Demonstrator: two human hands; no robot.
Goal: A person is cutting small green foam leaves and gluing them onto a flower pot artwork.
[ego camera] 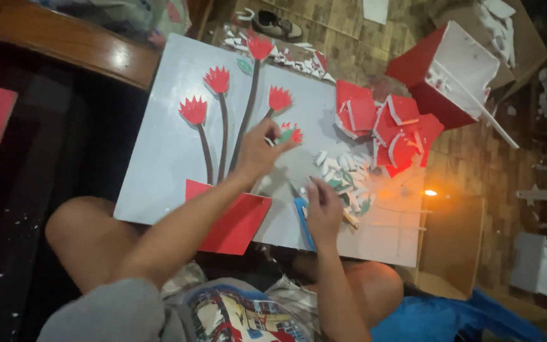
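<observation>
Grey board (pixel 159 145), left hand (pixel 257 151) touching red flower cutout (pixel 291 133)

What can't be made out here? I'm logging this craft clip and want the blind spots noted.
- Head view: left hand covers part of the small red flower piece; its grip is unclear.
- Right hand hides whatever its fingers touch.
- White scraps: too small, blurred.
- Grey board: near edge hidden by arms.

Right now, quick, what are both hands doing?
Left hand: pinched shut on a small red and green paper flower piece on the grey board.
Right hand: over the paper scraps; grip cannot be told.
</observation>
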